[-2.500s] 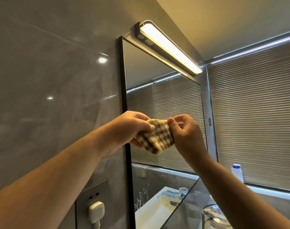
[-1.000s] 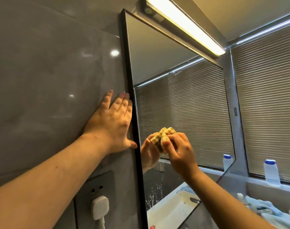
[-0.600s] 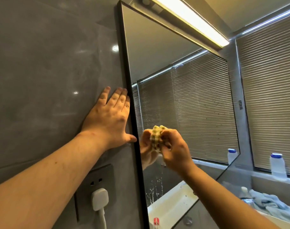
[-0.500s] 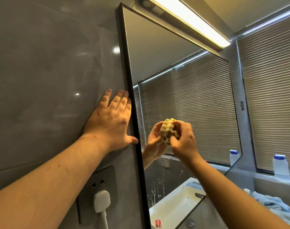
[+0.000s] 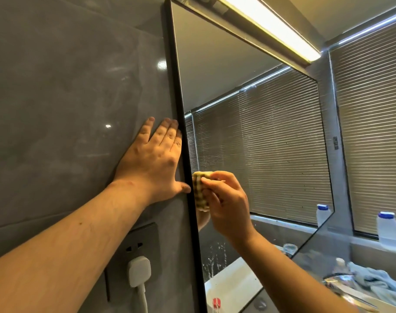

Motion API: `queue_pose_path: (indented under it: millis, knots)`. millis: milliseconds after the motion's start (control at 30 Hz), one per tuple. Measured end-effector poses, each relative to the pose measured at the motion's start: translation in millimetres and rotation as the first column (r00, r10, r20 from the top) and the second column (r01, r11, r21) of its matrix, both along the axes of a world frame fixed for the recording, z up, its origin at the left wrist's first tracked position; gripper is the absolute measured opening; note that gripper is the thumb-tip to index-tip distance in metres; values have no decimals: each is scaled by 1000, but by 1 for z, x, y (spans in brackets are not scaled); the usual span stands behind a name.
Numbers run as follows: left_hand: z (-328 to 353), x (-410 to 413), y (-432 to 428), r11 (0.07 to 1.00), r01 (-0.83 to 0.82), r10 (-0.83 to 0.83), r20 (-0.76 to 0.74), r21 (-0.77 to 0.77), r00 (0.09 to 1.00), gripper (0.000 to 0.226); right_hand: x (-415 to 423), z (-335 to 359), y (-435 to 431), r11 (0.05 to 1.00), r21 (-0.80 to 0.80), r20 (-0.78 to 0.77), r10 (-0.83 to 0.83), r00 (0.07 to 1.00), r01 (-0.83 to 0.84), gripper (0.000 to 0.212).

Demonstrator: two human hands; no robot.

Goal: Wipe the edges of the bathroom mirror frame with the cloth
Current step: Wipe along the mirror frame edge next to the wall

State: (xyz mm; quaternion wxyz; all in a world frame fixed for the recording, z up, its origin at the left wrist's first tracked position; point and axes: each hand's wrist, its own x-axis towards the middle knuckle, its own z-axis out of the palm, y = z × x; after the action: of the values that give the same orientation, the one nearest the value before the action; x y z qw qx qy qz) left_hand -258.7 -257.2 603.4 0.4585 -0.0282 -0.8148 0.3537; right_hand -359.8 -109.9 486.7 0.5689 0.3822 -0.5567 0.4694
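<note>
The mirror has a thin black frame (image 5: 177,91) running down its left side against the grey tiled wall. My right hand (image 5: 226,204) grips a bunched yellow checked cloth (image 5: 199,188) and holds it against the glass right beside that left frame edge. My left hand (image 5: 154,161) lies flat on the wall just left of the frame, fingers straight and pointing up, thumb tip touching the frame. The cloth's lower part is hidden behind my right fingers.
A lit light bar (image 5: 273,26) hangs over the mirror's top. A wall socket with a white plug (image 5: 139,269) sits below my left forearm. Two white bottles with blue caps (image 5: 388,231) stand on the window ledge. A blue rag (image 5: 377,283) lies by the tap at lower right.
My left hand let go of the cloth and went flat onto the wall. My right hand carried the bunched cloth leftward across the glass to the left frame edge.
</note>
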Motion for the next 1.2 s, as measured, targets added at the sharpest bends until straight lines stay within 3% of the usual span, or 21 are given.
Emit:
queue_pose_path:
  millis: [133, 333, 433, 633, 833, 1033, 1200]
  knots:
    - [0, -1, 0, 1000, -8, 8, -4, 0, 1000, 123, -12, 20, 9, 999, -38, -10, -13, 1000, 13, 25]
    - [0, -1, 0, 1000, 5, -5, -12, 8, 1000, 123, -55, 53, 42, 976, -210, 272, 4, 962, 55, 20]
    - [-1, 0, 1, 1000, 2, -2, -11, 7, 1000, 123, -57, 55, 44, 971, -223, 322, -4, 947, 80, 26]
    - [-1, 0, 1, 1000, -1, 1, -11, 2, 1000, 124, -13, 31, 4, 994, -105, 81, -1, 997, 9, 20]
    - [-1, -1, 1, 1000, -14, 14, -7, 0, 1000, 123, -15, 30, 0, 991, -34, -113, -130, 985, 126, 22]
    - [0, 1, 1, 1000, -5, 5, -7, 5, 1000, 124, -56, 52, 35, 969, -244, 263, 33, 964, 33, 27]
    - [-1, 0, 1, 1000, 7, -7, -16, -1, 1000, 123, -63, 53, 37, 954, -296, 373, 65, 926, 52, 27]
